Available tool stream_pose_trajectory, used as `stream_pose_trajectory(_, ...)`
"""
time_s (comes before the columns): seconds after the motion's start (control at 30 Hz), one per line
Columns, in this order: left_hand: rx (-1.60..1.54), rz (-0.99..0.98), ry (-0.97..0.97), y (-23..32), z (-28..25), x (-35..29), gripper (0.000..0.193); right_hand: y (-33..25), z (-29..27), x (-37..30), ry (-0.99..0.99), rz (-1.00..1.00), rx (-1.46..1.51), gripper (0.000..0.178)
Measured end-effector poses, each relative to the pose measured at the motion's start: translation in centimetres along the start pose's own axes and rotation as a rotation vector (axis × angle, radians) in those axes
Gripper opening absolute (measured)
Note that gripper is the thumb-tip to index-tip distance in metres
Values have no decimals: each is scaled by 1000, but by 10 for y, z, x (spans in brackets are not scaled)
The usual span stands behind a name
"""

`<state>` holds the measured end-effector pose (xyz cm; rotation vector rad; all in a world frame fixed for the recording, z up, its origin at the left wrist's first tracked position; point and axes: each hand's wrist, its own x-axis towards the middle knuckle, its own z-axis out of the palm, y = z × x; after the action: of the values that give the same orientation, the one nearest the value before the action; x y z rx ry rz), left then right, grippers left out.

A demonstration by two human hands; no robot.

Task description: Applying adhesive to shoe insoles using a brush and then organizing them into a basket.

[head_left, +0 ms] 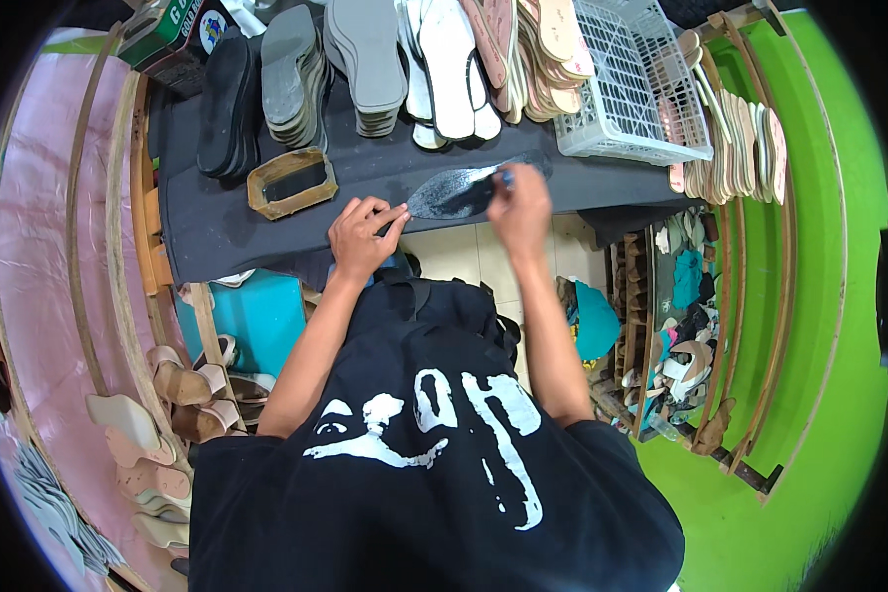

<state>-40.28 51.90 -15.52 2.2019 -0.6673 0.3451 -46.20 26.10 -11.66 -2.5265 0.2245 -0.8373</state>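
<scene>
A black shoe sole piece [454, 194] lies lengthwise along the near edge of the dark-covered table, its surface shiny and wet-looking in places. My left hand [362, 237] grips its left end between thumb and fingertips. Over its right part is my right hand [521, 209], slightly blurred and closed around a small dark thing whose kind I cannot make out. The fist partly hides that end of the sole piece. To the left sits a cut-open, amber-rimmed container [293, 185] with something dark inside.
Stacks of black soles [230, 109], grey soles [367, 69] and white soles [446, 69] line the table's far side. Beside them are pinkish-tan insoles [553, 59] and a white plastic basket [631, 84]. Wooden racks with shoe parts [735, 148] flank both sides. A green tin [173, 44] stands far left.
</scene>
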Motion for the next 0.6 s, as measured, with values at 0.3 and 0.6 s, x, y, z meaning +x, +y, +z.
stream_pose_trajectory(0.3, -9, 0, -2, 0, -1, 2, 13, -21, 17, 12, 29, 362, 387, 8)
stream_pose_trajectory(0.6, -50, 2, -51, -3, -3, 3, 17, -81, 40, -12, -118, 7, 233, 21)
